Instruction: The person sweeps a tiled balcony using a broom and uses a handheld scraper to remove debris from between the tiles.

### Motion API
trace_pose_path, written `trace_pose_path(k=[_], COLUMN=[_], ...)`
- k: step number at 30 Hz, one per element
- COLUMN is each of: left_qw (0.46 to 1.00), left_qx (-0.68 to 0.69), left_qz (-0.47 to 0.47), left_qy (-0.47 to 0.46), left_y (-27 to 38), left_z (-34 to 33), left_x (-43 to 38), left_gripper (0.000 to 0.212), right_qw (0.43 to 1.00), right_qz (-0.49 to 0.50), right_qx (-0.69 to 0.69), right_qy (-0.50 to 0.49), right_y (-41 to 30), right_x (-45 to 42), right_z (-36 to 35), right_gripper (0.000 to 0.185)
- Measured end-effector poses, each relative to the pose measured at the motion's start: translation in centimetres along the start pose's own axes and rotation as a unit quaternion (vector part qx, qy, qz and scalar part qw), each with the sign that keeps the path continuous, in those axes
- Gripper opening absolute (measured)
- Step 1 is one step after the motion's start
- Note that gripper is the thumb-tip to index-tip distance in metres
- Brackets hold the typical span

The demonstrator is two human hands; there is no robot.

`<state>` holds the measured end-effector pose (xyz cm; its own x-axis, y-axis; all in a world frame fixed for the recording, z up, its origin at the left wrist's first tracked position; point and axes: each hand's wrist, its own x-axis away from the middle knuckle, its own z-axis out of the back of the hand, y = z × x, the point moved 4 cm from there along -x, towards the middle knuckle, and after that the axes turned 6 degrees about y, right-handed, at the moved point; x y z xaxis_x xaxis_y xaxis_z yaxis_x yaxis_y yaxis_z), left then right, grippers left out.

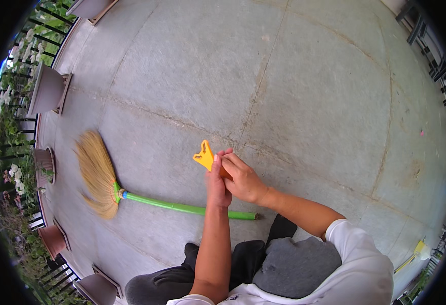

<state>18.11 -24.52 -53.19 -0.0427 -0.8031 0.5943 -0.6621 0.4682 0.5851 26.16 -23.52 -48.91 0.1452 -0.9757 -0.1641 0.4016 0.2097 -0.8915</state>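
Observation:
A yellow forked plastic piece point(204, 156) is held up in front of me, its two slotted prongs pointing up and left. Its lower part, orange in the shadow, is hidden in my hands. My left hand point(218, 190) is closed around it from below, thumb upright along its side. From the right, my right hand point(245, 183) overlaps the left, and its fingers are also bent around the piece. Beneath them, on the floor, lies a grass broom point(97, 167). Its green handle point(169, 205) passes behind my left forearm.
Grey stone floor point(192, 65) with dirty joints spreads ahead. Along the left, flower pots point(47, 89) stand by a black railing with plants behind. Dark metal furniture legs point(417, 32) are at the upper right. A yellow object point(421, 249) stands at the lower right. My knees are below.

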Motion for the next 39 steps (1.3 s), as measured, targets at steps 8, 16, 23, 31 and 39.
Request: trace_pose_path(k=[8, 16, 23, 31, 39], left_qw=[0.902, 0.865, 0.854, 0.855, 0.882], left_qx=[0.001, 0.011, -0.035, -0.111, -0.172], left_qz=[-0.255, -0.33, -0.332, -0.3, -0.281], left_qy=[0.349, 0.377, 0.399, 0.408, 0.337], left_y=[10.0, 12.7, 20.1, 33.1, 40.6], left_z=[4.7, 3.1, -1.8, -10.8, -23.9], left_x=[1.1, 1.8, 9.8, 23.1, 30.4], left_gripper=[0.021, 0.014, 0.012, 0.014, 0.015], right_qw=[0.922, 0.883, 0.843, 0.783, 0.615], right_qz=[0.107, -0.144, -0.199, -0.361, -0.523], right_qx=[0.263, 0.13, 0.256, 0.409, 0.55], right_qy=[-0.262, -0.428, -0.429, -0.299, -0.214], right_y=[1.9, 3.1, -5.4, -17.7, -32.4], right_x=[12.0, 7.8, 0.6, 9.3, 18.2], right_z=[-6.1, -7.4, 4.1, 31.5, 55.3], right_gripper=[0.046, 0.037, 0.049, 0.051, 0.038])
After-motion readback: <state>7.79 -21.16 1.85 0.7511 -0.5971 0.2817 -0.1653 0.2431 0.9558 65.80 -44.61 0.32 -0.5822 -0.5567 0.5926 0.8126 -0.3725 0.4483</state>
